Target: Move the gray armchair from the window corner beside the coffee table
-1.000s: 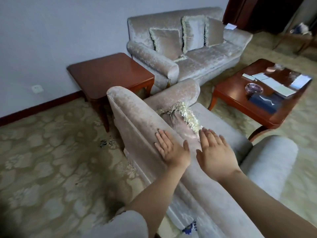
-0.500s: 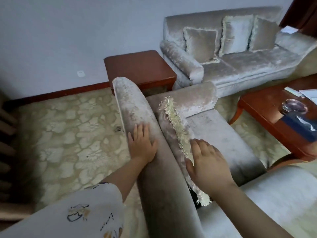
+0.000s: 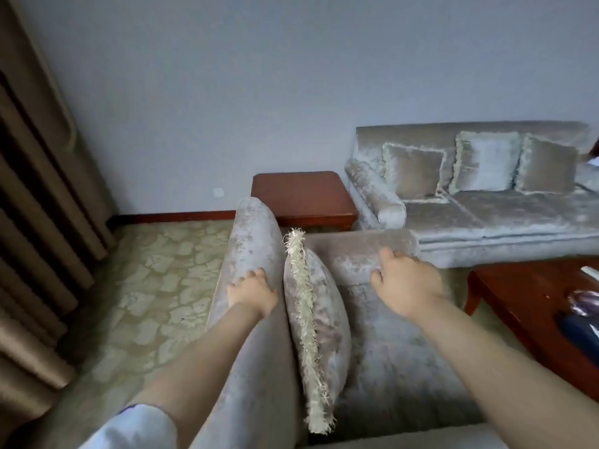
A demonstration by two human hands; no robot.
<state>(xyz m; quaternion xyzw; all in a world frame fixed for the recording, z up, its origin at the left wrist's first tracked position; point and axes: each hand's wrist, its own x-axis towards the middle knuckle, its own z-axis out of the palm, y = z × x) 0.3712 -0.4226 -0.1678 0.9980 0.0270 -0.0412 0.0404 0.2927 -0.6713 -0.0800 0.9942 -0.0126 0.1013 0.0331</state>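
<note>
Two grips hold the gray armchair (image 3: 389, 351): the left grip (image 3: 252, 291) curls over its backrest, the right grip (image 3: 405, 286) over the far armrest. It stands near the coffee tabletop (image 3: 525, 296).

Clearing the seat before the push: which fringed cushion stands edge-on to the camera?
The cushion leaning against the armchair backrest; the other three face outward on the sofa.

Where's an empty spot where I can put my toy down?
The side table top, bordered by wall, sofa and armchair, looks bare. So does the carpet between curtain and armchair. The coffee table holds several things.
</note>
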